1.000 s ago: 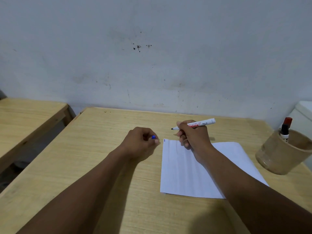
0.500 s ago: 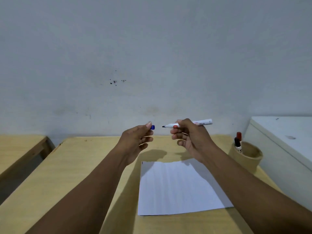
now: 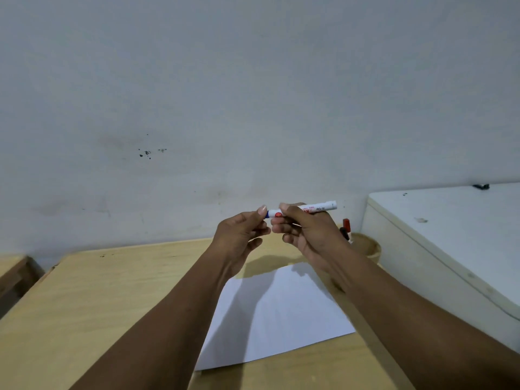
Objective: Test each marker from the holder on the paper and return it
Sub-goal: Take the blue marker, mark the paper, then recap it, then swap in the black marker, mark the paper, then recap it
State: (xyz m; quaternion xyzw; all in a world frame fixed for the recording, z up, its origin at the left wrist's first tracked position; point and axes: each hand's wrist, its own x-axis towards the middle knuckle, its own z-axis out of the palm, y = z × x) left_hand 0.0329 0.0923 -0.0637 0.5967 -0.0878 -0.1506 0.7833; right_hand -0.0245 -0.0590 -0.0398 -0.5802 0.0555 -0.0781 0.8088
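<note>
Both hands are raised above the wooden table (image 3: pixel 112 299). My right hand (image 3: pixel 306 229) grips a white marker (image 3: pixel 318 208) held level, its tip end pointing left. My left hand (image 3: pixel 239 235) pinches the blue cap (image 3: pixel 270 213), which now sits on the marker's tip. A white sheet of paper (image 3: pixel 275 316) lies flat on the table below the hands. The tan round holder (image 3: pixel 368 247) stands at the back right, partly hidden by my right wrist, with a red-capped marker (image 3: pixel 346 225) and a black-capped one sticking out.
A white cabinet or box (image 3: pixel 450 235) stands close to the table's right side. A second wooden table (image 3: pixel 11 270) is at the far left, across a gap. The grey wall runs right behind the table.
Both hands rose off the paper and came together. The blue cap, apart from the bare tip before, is now on the marker. The view tilted upward.
</note>
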